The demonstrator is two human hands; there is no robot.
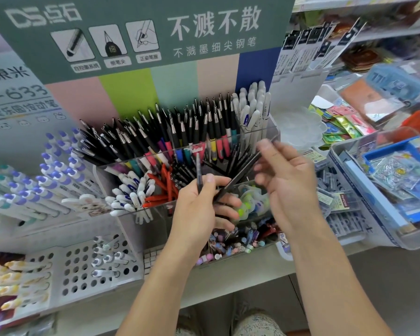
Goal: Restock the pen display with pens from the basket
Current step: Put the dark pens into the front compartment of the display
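Your left hand (199, 202) gripped a fanned bundle of slim black plastic pens (238, 170), fingers curled round the lower ends and thumb pressed across the front; one pen stood near upright off the thumb, the rest leaned up and to the right. Your right hand (289, 180) sat just right of that grip, fingers loosely spread and blurred, their tips at the upper ends of the leaning pens; couldn't tell whether they pinched a pen or only touched it. Directly behind and above the grip was the clear acrylic tiered pen display (275, 132): the back row packed with black-barrelled pens with silver tips (155, 132), white marker-style pens (255, 105) at its right end. Just left of the grip, the middle tier held white pens with blue print (131, 192) and red pens (163, 185). Below the grip, under your wrists, the front tier held small pastel-capped pens (233, 246). Further left of the grip, white pens with purple caps (46, 180) lay in slanted rows, and a white perforated plastic tray (83, 270) sat below them. Well right of the grip were clear plastic bins of packaged stationery (383, 180). The basket wasn't identifiable in this view.
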